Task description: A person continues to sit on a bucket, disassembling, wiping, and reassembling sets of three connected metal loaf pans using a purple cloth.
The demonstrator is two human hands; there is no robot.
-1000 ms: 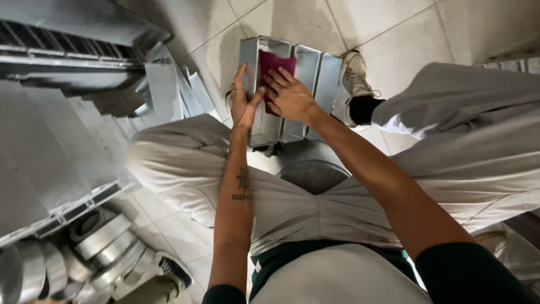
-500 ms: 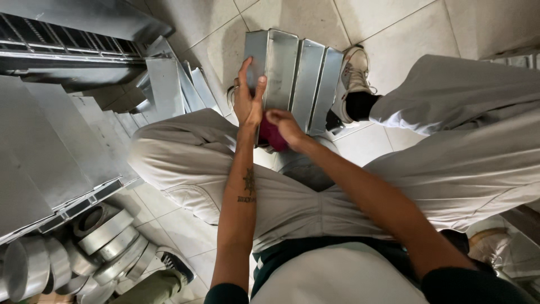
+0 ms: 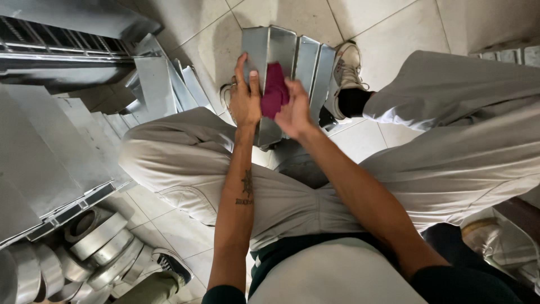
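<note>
The dark red cloth (image 3: 275,90) sits just above the frame's centre, bunched in the right hand (image 3: 293,108), whose fingers are closed around its lower end and press it to the face of a folded sheet-metal piece (image 3: 284,50). That ribbed, silvery piece stands on the tiled floor (image 3: 388,22) between the person's knees, leaning toward them. The left hand (image 3: 245,97), at nine o'clock of the cloth and touching it, lies flat with fingers stretched up along the metal, steadying it and gripping nothing.

By the look of it, the wiping of the panel is under way, the cloth on the middle ribs. A further pass would call for the flat hand to keep the piece from tipping while the cloth is drawn along a fold, with care near the sheet's edges.

At three o'clock a grey sneaker (image 3: 344,73) rests beside the panel. At nine to ten o'clock more sheet-metal pieces (image 3: 157,84) are stacked on the floor, and at seven o'clock lie round metal duct collars (image 3: 95,242), with another person's dark shoe (image 3: 171,266) near them.
</note>
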